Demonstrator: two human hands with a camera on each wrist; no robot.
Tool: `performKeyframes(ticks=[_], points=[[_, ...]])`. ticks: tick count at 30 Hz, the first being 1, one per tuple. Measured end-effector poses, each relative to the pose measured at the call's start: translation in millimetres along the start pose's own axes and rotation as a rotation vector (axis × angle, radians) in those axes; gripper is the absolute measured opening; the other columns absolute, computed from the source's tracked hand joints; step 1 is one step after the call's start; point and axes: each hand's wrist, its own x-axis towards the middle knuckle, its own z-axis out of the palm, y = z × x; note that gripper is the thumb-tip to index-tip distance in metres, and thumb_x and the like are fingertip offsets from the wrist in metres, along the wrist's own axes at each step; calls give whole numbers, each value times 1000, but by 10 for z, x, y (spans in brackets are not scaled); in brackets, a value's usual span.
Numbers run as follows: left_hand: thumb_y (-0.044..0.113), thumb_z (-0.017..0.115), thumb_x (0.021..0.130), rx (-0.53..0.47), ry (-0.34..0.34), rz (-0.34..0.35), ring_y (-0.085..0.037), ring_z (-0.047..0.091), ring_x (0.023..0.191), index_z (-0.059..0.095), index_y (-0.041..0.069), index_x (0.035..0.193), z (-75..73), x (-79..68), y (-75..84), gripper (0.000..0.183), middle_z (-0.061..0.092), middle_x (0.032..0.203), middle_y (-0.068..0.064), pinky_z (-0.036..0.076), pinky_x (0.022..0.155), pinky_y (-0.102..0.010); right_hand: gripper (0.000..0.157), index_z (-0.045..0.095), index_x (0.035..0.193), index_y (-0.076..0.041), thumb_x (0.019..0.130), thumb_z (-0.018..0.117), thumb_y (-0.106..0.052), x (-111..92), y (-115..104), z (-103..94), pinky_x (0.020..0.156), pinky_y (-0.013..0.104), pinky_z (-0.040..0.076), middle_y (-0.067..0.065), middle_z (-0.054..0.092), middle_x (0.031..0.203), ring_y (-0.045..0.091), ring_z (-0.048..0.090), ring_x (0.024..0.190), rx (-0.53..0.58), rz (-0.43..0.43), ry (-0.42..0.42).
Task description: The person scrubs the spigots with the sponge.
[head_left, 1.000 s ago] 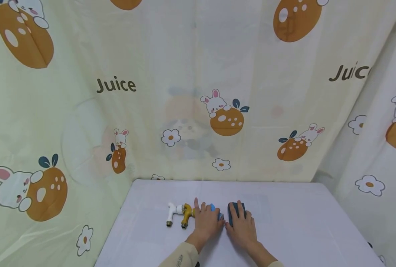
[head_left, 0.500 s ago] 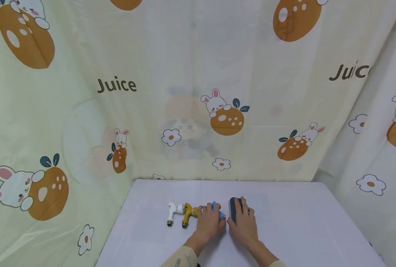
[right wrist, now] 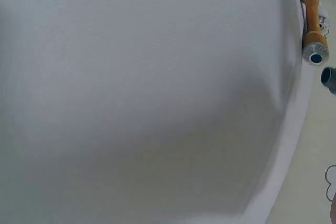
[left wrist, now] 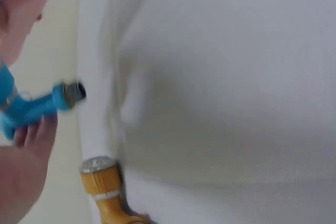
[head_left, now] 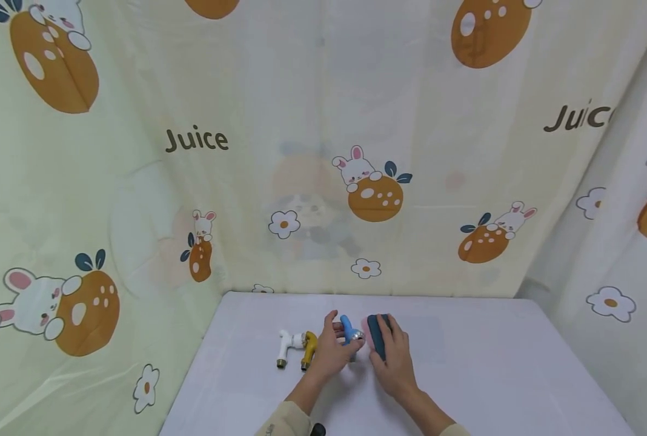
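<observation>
White cloth-covered counter point(head_left: 481, 375) carries one yellow metal-ended tap point(head_left: 309, 348); right of it, the left grip point(head_left: 331, 352) pinches a light-blue tap point(head_left: 348, 329); farther right, the right grip point(head_left: 397, 363) pinches a teal-and-pink block point(head_left: 376, 337).

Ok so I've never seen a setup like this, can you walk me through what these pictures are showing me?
Sure. There's no machine here, just a person's two bare hands. The wide view comes from a camera worn on the head, looking forward and down. The other two come from cameras on the wrists: the left one catches the blue tap at its edge, while the right one sees mostly table.

The left hand holds that blue tap. The right hand grips what looks like a sponge, dark with a pink side. On the table lie a white tap and a yellow tap. Behind is a printed curtain.
</observation>
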Motion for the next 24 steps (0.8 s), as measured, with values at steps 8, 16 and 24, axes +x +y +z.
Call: performKeyframes(ticks=[8,16,24], points=[[15,78,89,-481,-179,-96,-19,65,119,35,0,159,-242,-5,-34,83,56,144,-18,56,104,-40,82,41,160,-18,81,58,-1,-4,-149,-58,106,62,44,12,38,165,35,44,142,160,-48,-12],[13,68,94,-694,-331,-99,-19,64,124,37,0,158,-369,-34,-9,72,52,153,-15,54,107,-40,77,42,159,-15,84,56,-7,-3,-353,-76,105,50,52,10,38,164,31,49,137,206,-183,-50],[16,66,98,-722,-385,-75,-19,65,124,52,7,151,-409,-31,-17,56,59,149,-9,52,110,-41,60,44,159,-20,100,54,-16,12,-450,-67,88,35,56,10,37,164,19,48,121,235,-230,-55]])
